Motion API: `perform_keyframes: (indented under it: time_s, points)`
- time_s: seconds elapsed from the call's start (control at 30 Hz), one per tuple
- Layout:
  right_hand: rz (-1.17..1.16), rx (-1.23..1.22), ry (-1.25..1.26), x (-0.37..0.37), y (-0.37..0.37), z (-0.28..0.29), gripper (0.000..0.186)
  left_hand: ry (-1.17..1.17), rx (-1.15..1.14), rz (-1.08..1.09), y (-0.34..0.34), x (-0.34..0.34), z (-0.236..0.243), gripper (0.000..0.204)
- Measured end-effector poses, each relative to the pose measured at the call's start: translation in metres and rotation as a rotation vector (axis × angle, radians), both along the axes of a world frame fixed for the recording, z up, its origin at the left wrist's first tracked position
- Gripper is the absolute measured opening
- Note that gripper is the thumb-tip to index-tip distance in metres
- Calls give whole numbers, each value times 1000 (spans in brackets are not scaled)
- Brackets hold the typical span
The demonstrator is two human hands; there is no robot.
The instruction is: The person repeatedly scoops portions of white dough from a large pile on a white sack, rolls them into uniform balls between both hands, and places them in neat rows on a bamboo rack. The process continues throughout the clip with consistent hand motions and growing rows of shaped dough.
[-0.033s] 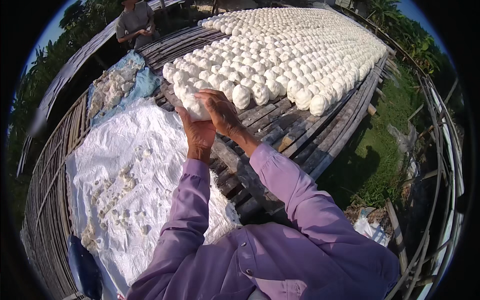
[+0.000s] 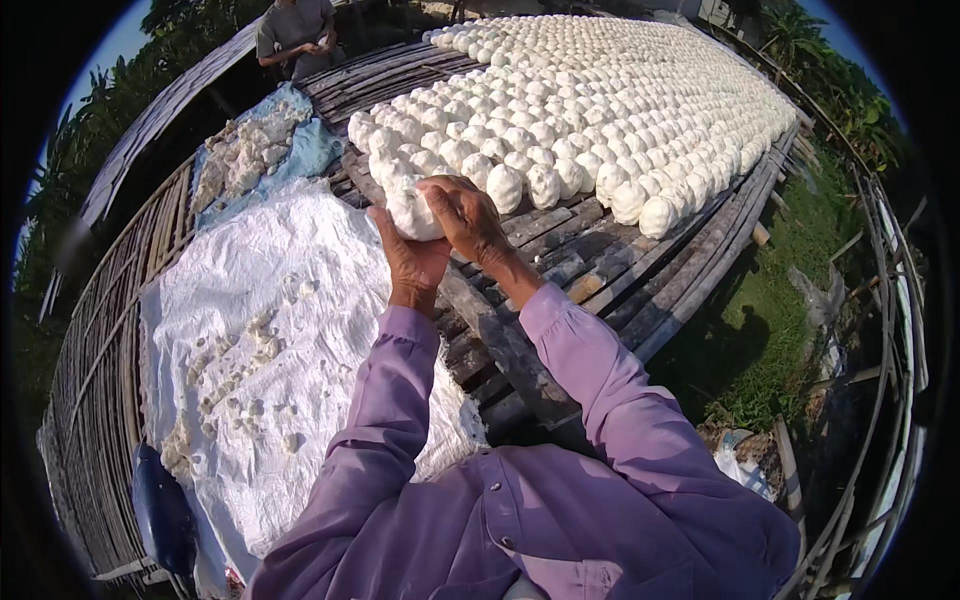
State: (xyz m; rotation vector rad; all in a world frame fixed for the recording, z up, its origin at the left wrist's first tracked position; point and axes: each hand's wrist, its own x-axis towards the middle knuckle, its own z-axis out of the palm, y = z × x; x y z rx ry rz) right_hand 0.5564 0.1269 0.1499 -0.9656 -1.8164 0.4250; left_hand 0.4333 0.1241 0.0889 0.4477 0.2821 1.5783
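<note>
Both of my hands are closed around a white, lumpy, dough-like ball (image 2: 411, 212) at the near left corner of a slatted rack. My left hand (image 2: 412, 262) cups it from below and the near side, thumb up along its left. Over its right side bends my right hand (image 2: 466, 222), fingers pressed on the top. Just beyond are rows of similar white balls (image 2: 560, 130) set close together on the dark wooden slats (image 2: 590, 270). I cannot tell whether the held ball touches the nearest of them.
Left of my arms lies a white woven sheet (image 2: 330, 350) scattered with small pale crumbs (image 2: 240, 390). Behind it, a blue sheet (image 2: 318, 150) bears a heap of pale lumps (image 2: 245, 155). Another person (image 2: 297, 38) stands at the far left. A dark blue object (image 2: 162, 515) sits lower left.
The scene has shifted slightly rightward in the picture. My hands remain around the same white ball.
</note>
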Motion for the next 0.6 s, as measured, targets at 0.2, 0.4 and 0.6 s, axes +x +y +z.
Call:
perform_keyframes:
  time_s: [0.2,0.4,0.6]
  points:
    - [-145,260,-176,-7,11,-3,53,196,47,-85,-3,8,-10,97]
    - [-178,-82,358,-5,29,-36,69,12,-13,-201,0,3,-23,97]
    - [0,-79,-135,16,-29,-73,79,105,-227,-75,-13,0,-55,84]
